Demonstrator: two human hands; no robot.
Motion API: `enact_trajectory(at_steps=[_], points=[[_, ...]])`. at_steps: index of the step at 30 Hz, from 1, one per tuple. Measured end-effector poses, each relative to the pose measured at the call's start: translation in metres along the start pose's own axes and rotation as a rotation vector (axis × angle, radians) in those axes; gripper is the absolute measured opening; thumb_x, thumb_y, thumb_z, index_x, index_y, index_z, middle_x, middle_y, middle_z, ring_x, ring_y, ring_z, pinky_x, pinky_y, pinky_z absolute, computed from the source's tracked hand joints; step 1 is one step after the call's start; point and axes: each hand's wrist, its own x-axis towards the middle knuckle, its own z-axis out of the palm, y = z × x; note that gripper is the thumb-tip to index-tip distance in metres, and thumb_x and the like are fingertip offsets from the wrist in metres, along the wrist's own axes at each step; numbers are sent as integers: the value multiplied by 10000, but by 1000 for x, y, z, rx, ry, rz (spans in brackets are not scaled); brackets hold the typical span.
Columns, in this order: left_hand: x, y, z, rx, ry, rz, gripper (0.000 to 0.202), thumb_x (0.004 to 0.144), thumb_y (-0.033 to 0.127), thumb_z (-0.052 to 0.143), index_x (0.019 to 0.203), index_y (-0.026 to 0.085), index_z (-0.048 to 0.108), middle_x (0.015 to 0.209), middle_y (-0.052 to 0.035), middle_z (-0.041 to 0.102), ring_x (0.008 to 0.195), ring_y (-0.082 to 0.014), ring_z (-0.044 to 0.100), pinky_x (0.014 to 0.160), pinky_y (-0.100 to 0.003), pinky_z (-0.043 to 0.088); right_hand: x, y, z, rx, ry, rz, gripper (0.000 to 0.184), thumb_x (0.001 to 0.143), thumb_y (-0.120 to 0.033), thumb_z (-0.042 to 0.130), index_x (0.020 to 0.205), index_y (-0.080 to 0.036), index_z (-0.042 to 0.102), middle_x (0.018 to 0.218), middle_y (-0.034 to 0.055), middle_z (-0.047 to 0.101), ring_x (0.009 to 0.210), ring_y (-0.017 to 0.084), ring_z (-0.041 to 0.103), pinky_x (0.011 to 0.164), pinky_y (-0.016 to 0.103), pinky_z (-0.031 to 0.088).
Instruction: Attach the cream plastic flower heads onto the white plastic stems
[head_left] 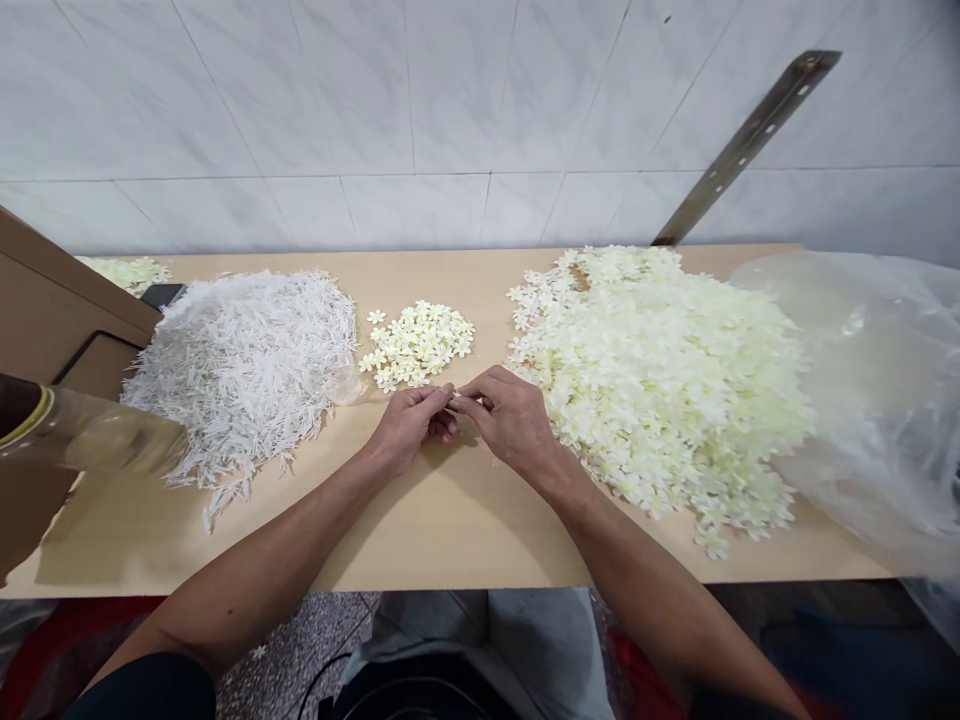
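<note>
Fingertips of left hand (pixel 409 420) and right hand (pixel 510 415) pinch a small pale piece (pixel 455 398) just in front of the small flower heap (pixel 418 345), seemingly a slight start, judging by the big stem pile (pixel 244 365) left of it and the big blossom pile (pixel 660 385) right of it.

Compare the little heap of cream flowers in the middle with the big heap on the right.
The little heap is far smaller and flatter than the big heap. The little heap sits near the white stems; the big heap runs up to the clear plastic bag. Both are cream flowers on the wooden table.
</note>
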Motion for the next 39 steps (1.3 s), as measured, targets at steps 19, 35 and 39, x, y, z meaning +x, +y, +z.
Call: enact_trajectory(at_steps=[19, 35, 39], points=[[4, 1, -5, -119, -35, -28, 446, 836, 517, 747, 802, 74, 704, 690, -103, 668, 570, -125, 606, 533, -239, 462, 7, -2, 2, -15, 51, 27, 240, 959, -359, 617, 808, -205, 722, 741, 36, 712, 719, 188, 645, 711, 318, 486], [-2, 6, -1, 58, -1, 18, 349, 793, 430, 799, 886, 100, 731, 666, -63, 672, 527, -109, 584, 544, -237, 477, 11, 0, -3, 304, -90, 468, 349, 922, -508, 610, 813, -187, 689, 659, 19, 666, 523, 160, 620, 531, 282, 474], [-1, 4, -2, 87, 24, 48, 339, 804, 437, 784, 861, 109, 723, 662, -65, 673, 532, -119, 597, 540, -240, 487, 12, 5, -3, 476, -112, 547, 433, 870, -608, 652, 786, -184, 675, 611, -3, 621, 496, 143, 603, 527, 266, 484]])
